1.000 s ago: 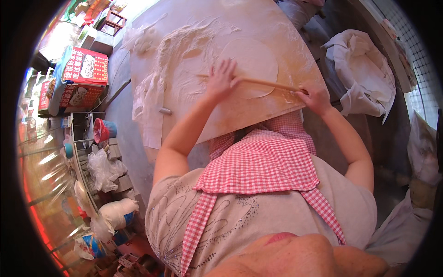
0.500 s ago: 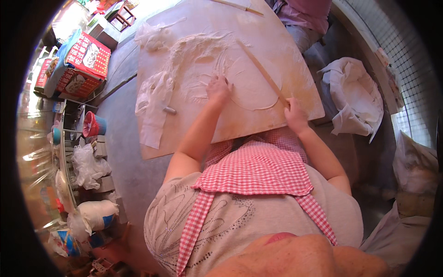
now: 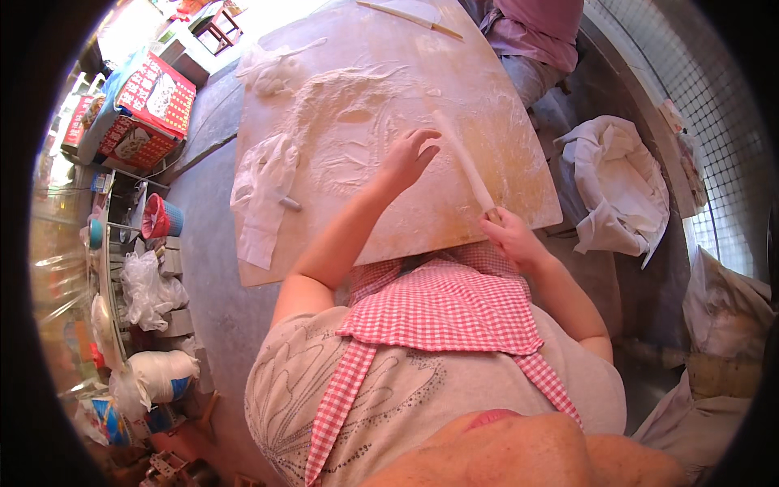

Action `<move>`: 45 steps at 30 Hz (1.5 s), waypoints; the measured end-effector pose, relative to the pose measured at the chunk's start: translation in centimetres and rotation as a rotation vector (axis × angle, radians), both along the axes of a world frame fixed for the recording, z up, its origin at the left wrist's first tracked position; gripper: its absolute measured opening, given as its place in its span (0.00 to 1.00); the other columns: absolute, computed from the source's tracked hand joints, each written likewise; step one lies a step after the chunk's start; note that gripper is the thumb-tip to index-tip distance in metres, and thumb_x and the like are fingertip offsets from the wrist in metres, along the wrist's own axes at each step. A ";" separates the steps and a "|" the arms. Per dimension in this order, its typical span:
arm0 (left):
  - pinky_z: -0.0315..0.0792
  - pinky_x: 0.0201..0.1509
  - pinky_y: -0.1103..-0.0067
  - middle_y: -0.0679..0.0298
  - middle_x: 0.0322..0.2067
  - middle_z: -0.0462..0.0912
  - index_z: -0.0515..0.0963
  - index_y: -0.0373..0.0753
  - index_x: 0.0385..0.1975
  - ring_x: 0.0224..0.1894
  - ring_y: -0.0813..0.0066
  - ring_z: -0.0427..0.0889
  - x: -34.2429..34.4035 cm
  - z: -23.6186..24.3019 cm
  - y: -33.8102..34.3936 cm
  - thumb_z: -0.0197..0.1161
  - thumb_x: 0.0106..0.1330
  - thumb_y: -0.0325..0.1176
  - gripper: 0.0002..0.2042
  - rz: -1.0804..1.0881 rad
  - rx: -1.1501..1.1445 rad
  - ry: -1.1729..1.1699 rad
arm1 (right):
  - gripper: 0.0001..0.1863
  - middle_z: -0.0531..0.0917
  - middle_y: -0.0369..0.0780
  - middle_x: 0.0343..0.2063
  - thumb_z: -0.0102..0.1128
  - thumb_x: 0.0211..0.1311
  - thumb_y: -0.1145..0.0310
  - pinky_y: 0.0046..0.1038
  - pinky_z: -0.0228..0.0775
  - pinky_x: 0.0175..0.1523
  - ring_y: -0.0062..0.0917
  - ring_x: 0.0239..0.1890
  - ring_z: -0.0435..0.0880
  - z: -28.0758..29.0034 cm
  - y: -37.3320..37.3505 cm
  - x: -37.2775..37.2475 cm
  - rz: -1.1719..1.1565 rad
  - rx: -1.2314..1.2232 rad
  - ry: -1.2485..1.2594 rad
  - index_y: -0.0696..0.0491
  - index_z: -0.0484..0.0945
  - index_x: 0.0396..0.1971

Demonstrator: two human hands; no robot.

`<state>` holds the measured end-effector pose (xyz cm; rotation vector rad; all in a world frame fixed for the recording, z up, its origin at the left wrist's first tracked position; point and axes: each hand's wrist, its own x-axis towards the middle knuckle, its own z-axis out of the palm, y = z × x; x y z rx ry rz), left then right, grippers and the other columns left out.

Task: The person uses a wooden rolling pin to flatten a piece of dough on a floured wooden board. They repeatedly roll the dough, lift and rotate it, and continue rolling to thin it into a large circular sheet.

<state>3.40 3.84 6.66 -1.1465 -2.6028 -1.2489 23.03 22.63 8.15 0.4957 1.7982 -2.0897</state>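
Note:
My right hand [image 3: 513,235] is closed round the near end of a wooden rolling pin [image 3: 492,215]. A pale, floury layer of thin dough [image 3: 464,158] appears wrapped along the pin, which slants away over the wooden board [image 3: 454,223]. My left hand [image 3: 408,158] hovers left of the pin with its fingers curved and apart, holding nothing. Loose flour [image 3: 357,97] is spread thickly over the board's middle and far left.
On the board's left lie a white cloth [image 3: 264,174] and a small grey cylinder [image 3: 290,204]. Another stick [image 3: 410,18] rests at the far edge. A person in pink [image 3: 535,32] sits at far right, near a cloth-lined container [image 3: 625,183]. A red box [image 3: 154,97] stands left.
The flat dough sheet that lay under the pin no longer shows on the board; the pin now looks coated in it. My left hand has lifted off the flour, and my right has drawn nearer.

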 end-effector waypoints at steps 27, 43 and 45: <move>0.68 0.54 0.68 0.64 0.47 0.76 0.75 0.44 0.44 0.53 0.64 0.73 1.9 -5.3 -6.6 0.69 0.51 0.46 0.22 0.179 -0.268 0.296 | 0.25 0.76 0.44 0.46 0.60 0.55 0.50 0.38 0.61 0.58 0.38 0.50 0.73 -8.3 8.3 -6.9 -0.061 1.502 0.669 0.53 0.73 0.46; 0.56 0.66 0.61 0.52 0.60 0.67 0.65 0.37 0.59 0.64 0.58 0.64 10.8 -6.3 -0.5 0.58 0.59 0.50 0.31 -0.074 -0.451 0.177 | 0.38 0.66 0.44 0.60 0.59 0.54 0.49 0.48 0.43 0.67 0.34 0.64 0.62 -8.6 -2.3 -2.1 0.312 1.345 0.865 0.53 0.61 0.62; 0.56 0.66 0.60 0.50 0.61 0.65 0.65 0.35 0.59 0.64 0.59 0.64 13.3 -6.5 -2.6 0.57 0.59 0.50 0.32 -0.161 -0.435 0.203 | 0.36 0.67 0.44 0.60 0.56 0.57 0.49 0.50 0.44 0.66 0.33 0.64 0.63 -8.1 -2.7 1.1 0.339 1.237 0.908 0.53 0.61 0.61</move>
